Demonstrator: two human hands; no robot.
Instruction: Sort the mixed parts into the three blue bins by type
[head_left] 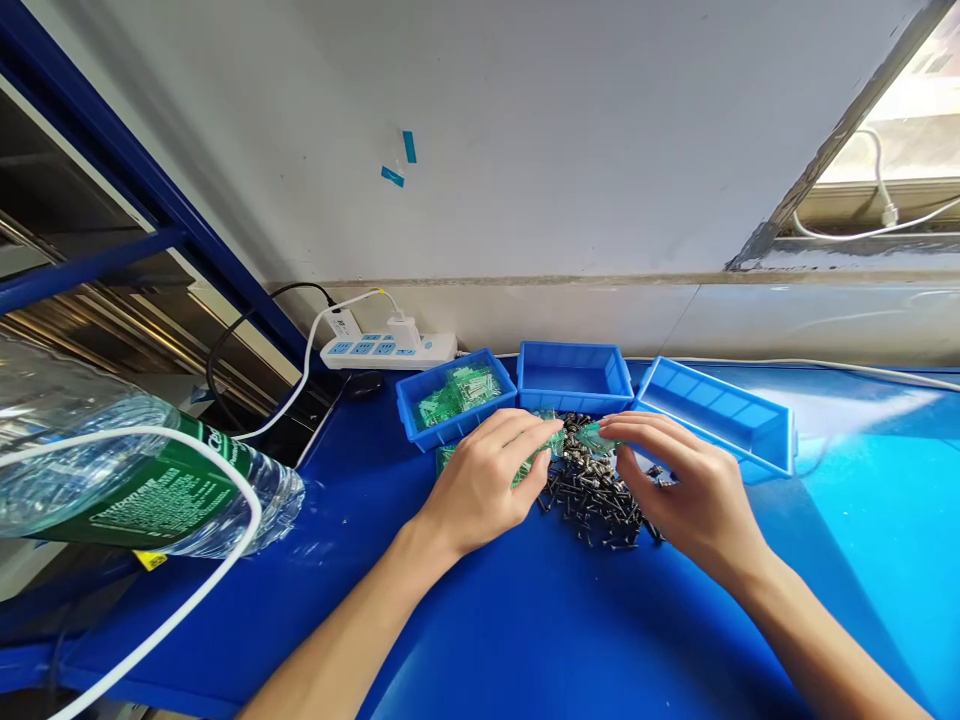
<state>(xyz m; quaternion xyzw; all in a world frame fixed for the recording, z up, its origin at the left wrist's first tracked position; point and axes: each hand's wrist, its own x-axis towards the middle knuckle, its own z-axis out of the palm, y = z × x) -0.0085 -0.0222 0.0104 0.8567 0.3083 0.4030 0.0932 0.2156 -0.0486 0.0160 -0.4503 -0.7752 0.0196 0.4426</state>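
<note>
A loose pile of dark screws (600, 500) lies on the blue table between my two hands. My left hand (495, 475) is closed on a small green-tinted clear bag at the pile's left edge, with more green bag material partly hidden behind the fingers. Opposite it, my right hand (690, 490) pinches a green plastic piece (592, 437) above the back of the pile. Behind my left hand, a blue bin (420, 434) holds green-tinted bags of silvery screws (472, 386).
Two more blue bins, one in the middle (574, 402) and one at the right (772, 466), stand near the wall. A power strip (439, 350) with plugs is at the back left. A large plastic bottle (172, 485) and a white cable (251, 530) occupy the left side.
</note>
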